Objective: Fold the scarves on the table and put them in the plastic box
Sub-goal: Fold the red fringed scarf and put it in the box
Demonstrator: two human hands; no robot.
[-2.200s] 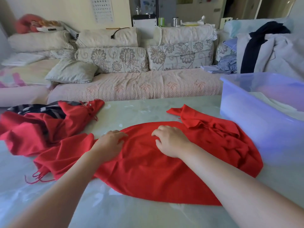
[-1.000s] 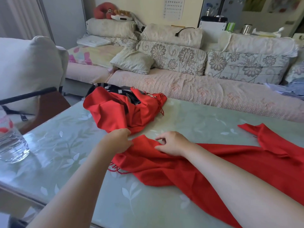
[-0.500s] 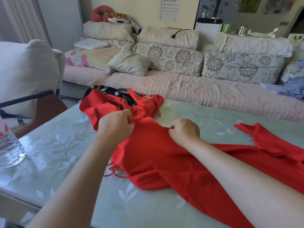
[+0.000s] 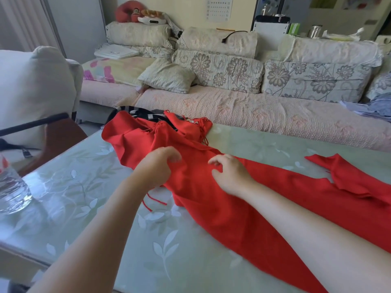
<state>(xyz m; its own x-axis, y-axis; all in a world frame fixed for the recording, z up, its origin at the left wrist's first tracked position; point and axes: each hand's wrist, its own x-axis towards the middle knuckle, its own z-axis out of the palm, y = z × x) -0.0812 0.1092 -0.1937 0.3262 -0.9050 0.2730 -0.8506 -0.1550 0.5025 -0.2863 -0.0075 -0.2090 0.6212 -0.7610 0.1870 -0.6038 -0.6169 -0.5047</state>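
Observation:
A long red scarf (image 4: 243, 218) lies across the glass table (image 4: 88, 208), running from the middle to the lower right, and its other end (image 4: 349, 176) is crumpled at the right. My left hand (image 4: 156, 166) hovers with loosely curled fingers over the scarf's left end, holding nothing that I can see. My right hand (image 4: 230, 174) is just beside it above the cloth, fingers spread and relaxed. A few red fringe strands (image 4: 152, 199) trail on the table below my left hand. The plastic box is out of view.
At the table's far left edge a second red scarf (image 4: 131, 136) lies bunched over a black-and-white striped scarf (image 4: 143, 113). A water bottle (image 4: 10, 187) stands at the left edge. A chair with a white cushion (image 4: 36, 85) is at the left, a sofa (image 4: 254, 115) behind.
Both hands gripped and lifted the scarf's left end half a second ago. Now the fingers have loosened and the end lies against the red pile.

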